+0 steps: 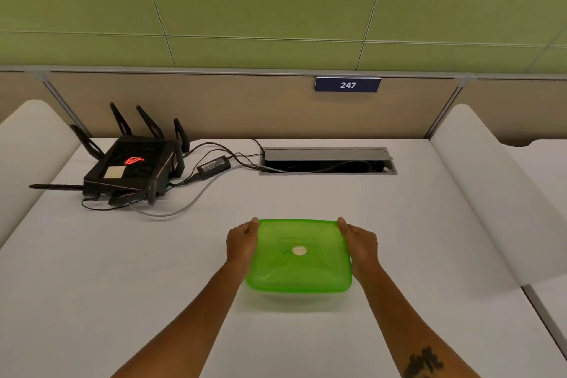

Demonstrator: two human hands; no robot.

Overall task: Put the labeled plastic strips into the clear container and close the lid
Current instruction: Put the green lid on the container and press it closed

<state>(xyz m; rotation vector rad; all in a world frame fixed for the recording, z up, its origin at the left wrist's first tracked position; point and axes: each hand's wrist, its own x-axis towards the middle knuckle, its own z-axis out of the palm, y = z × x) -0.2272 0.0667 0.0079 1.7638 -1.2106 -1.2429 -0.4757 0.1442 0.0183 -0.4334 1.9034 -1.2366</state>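
Note:
A clear container sits on the white table in front of me, covered by its translucent green lid (299, 258) with a small white valve in the middle. Only a thin strip of the clear container base (299, 296) shows under the lid's near edge. My left hand (242, 244) grips the lid's left side, fingers curled over the far left corner. My right hand (359, 244) grips the right side the same way. No labeled plastic strips are visible; the lid hides whatever is inside.
A black router (132, 166) with several antennas stands at the back left, with a power adapter (214, 166) and cables trailing toward an open cable hatch (328, 161) at the back of the white table (122, 270). White partitions flank both sides.

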